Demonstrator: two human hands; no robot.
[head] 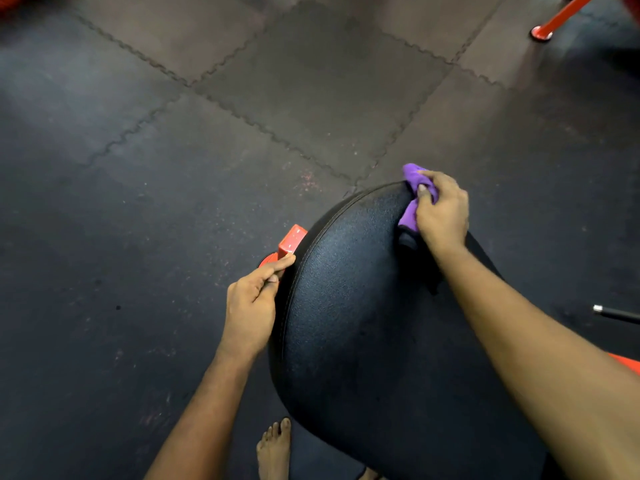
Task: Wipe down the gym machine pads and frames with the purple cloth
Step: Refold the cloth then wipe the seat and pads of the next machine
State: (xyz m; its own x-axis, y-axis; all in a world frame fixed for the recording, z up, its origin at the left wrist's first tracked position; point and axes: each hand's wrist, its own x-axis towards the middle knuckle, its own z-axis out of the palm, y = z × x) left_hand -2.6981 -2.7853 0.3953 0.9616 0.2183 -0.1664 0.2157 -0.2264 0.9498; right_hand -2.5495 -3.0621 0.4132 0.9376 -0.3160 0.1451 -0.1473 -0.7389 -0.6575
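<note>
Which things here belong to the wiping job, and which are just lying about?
Job: purple cloth, gripped by the right hand; black pad, held at its edge by the left hand; red frame beside it.
Lying about: black bar; floor mats.

One black pad (346,306). One purple cloth (414,188) at the pad's far end. Two hands: left hand (251,306) at the pad's left edge, right hand (443,216) at its far end. Three red frame pieces: a block (292,239) at the pad's left edge, a leg (561,19) far beyond the pad, a sliver (627,363) to its right. One bare foot (273,445) plainly seen below the pad. One dark bar (620,314) right of the pad.
</note>
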